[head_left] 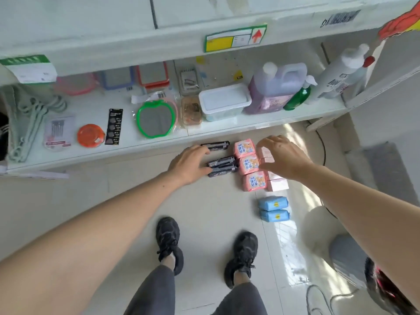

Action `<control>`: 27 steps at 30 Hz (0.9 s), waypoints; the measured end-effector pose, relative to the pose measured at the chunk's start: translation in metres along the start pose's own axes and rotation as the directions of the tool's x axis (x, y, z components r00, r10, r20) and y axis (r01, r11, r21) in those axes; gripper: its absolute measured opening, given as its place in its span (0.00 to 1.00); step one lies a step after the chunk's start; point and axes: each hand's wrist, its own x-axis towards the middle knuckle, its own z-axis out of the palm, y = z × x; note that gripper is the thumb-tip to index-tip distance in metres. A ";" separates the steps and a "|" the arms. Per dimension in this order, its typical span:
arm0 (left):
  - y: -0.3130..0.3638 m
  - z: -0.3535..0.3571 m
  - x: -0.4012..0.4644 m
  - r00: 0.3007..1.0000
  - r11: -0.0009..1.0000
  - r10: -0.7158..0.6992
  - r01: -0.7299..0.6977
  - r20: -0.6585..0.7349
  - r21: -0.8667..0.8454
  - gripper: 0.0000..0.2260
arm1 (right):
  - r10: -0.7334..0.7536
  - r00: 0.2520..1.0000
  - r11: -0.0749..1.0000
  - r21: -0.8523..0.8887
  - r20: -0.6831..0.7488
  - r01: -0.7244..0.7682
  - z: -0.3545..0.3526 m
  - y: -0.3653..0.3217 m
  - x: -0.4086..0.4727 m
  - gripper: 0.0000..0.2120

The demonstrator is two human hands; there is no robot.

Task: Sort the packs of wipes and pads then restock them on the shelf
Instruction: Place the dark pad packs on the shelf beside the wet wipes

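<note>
Packs lie sorted in columns on the floor below the white shelf (159,142). Three black packs (221,163) form the left column; my left hand (189,164) rests against them with fingers spread, touching the lower two. A column of three pink packs (248,164) sits in the middle. To their right are pale pink boxed packs (277,184), partly hidden under my right hand (284,155), which hovers with fingers apart over the upper ones. Two blue packs (273,209) lie nearer me.
The shelf holds a white lidded box (223,101), a purple detergent jug (272,87), a green bottle (297,96), a white bottle (338,71), a green-framed mirror (155,120) and small goods. My two black shoes (169,244) stand on the tile floor. A cable (322,151) runs at right.
</note>
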 end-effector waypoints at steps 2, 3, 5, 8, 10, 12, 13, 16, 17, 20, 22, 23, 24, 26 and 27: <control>-0.008 0.032 0.011 0.998 0.998 -0.061 0.062 0.003 -0.027 0.23 | -0.030 0.998 0.999 -0.011 0.048 0.030 0.023 0.019 0.015 0.26; -0.014 0.049 0.017 0.996 0.996 -0.087 0.087 0.009 -0.037 0.24 | -0.043 0.996 0.999 -0.016 0.075 0.045 0.036 0.029 0.023 0.27; -0.028 0.082 0.032 0.992 0.991 -0.127 0.128 0.024 -0.049 0.26 | -0.069 0.992 0.997 -0.029 0.110 0.073 0.064 0.046 0.042 0.28; -0.051 0.126 0.056 0.985 0.983 -0.170 0.172 0.032 -0.060 0.29 | -0.079 0.989 0.995 -0.047 0.123 0.086 0.112 0.063 0.073 0.29; -0.068 0.154 0.073 0.982 0.979 -0.187 0.188 0.023 -0.082 0.29 | -0.090 0.987 0.994 -0.042 0.135 0.097 0.146 0.070 0.093 0.28; -0.086 0.182 0.092 0.980 0.975 -0.197 0.197 0.013 -0.106 0.29 | -0.095 0.984 0.994 -0.035 0.151 0.101 0.181 0.077 0.113 0.28; -0.096 0.196 0.102 0.978 0.970 -0.209 0.209 0.009 -0.124 0.29 | -0.087 0.983 0.995 -0.034 0.160 0.093 0.198 0.080 0.124 0.29; -0.123 0.232 0.134 0.964 0.949 -0.263 0.254 -0.025 -0.188 0.29 | -0.085 0.984 0.994 -0.062 0.154 0.095 0.243 0.091 0.156 0.29; -0.130 0.243 0.145 0.961 0.942 -0.274 0.262 -0.032 -0.207 0.29 | -0.085 0.985 0.992 -0.075 0.149 0.097 0.257 0.094 0.167 0.29; -0.155 0.276 0.178 0.955 0.929 -0.292 0.273 -0.044 -0.249 0.30 | -0.093 0.984 0.985 -0.128 0.153 0.114 0.302 0.099 0.199 0.34; -0.168 0.294 0.198 0.956 0.924 -0.289 0.262 -0.059 -0.280 0.29 | -0.112 0.980 0.974 -0.176 0.164 0.141 0.327 0.100 0.217 0.36; -0.172 0.301 0.207 0.955 0.920 -0.289 0.257 -0.066 -0.295 0.29 | -0.121 0.980 0.968 -0.200 0.161 0.152 0.338 0.102 0.225 0.37; -0.177 0.309 0.216 0.955 0.917 -0.288 0.254 -0.069 -0.309 0.28 | -0.129 0.980 0.963 -0.219 0.150 0.160 0.347 0.104 0.233 0.37; -0.183 0.322 0.232 0.957 0.910 -0.285 0.250 -0.062 -0.331 0.28 | -0.143 0.982 0.953 -0.249 0.127 0.171 0.361 0.106 0.246 0.36; -0.187 0.328 0.239 0.957 0.903 -0.286 0.251 -0.052 -0.350 0.27 | -0.147 0.982 0.950 -0.258 0.123 0.175 0.367 0.108 0.252 0.35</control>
